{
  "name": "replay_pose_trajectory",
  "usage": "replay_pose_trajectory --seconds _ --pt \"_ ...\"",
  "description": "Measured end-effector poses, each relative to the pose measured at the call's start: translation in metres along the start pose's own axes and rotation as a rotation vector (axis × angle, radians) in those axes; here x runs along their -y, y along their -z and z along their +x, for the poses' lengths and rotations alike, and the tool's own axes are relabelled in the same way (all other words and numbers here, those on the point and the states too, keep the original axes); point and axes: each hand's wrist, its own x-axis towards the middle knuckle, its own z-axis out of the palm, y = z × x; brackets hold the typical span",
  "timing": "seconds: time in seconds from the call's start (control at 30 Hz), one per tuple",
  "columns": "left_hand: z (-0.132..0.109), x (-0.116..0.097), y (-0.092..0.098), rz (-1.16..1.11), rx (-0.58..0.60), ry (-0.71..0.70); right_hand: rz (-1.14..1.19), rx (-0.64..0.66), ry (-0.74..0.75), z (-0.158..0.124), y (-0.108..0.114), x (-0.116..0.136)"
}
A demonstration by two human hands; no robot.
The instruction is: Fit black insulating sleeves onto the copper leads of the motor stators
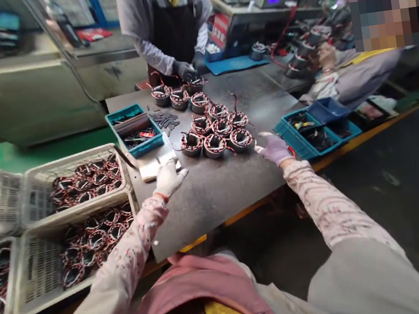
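Wound motor stators [222, 127] stand close together in the middle of the dark work table [215, 197], with copper windings and thin red lead wires coming out of them. The person's right hand [275, 148], in a lilac glove, is open and empty, and it is just beside the nearest right stator [241, 140], though no contact can be seen. The left hand [169, 178], in a white glove, is also open, holds nothing, and lies at the near edge of a white paper pad [158, 163]. Beyond the pad are a teal parts tray [146, 145] and a pile of small black pieces [165, 120]. On the left, white plastic crates [71, 165] hold many more stators, and on the right is a second teal tray [296, 145]. At the far side, a co-worker's black-gloved hands [186, 70] work at the far stators. Loose lead wires could catch on a glove, and because the stators stand so tight, one pulled stator could knock against its neighbours.
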Motion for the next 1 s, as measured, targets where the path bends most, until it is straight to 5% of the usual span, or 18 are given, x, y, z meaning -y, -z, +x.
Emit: replay_pose_trajectory --seconds 0.13,0.23,0.33,0.43,0.53,0.67,1.0 --pt "0.148 -0.120 -0.074 0.233 -0.039 0.130 -0.131 0.174 0.148 0.189 -0.019 -0.086" --pt "0.246 -0.192 -0.130 0.375 -0.001 0.237 -0.200 0.295 0.255 0.295 -0.043 -0.132" --pt "0.315 -0.240 -0.176 0.478 0.028 0.250 -0.249 0.341 0.358 0.362 -0.062 -0.164" --pt "0.351 -0.267 -0.209 0.445 0.073 0.354 -0.324 0.357 0.400 0.398 -0.073 -0.183" --pt "0.361 -0.284 -0.227 0.382 0.067 0.471 -0.350 0.388 0.392 0.405 -0.075 -0.196" --pt "0.347 -0.289 -0.230 0.348 0.095 0.510 -0.370 0.422 0.366 0.376 -0.070 -0.208" --pt "0.283 -0.238 -0.214 0.474 0.396 0.364 -0.300 0.488 0.455 0.255 -0.074 -0.238"
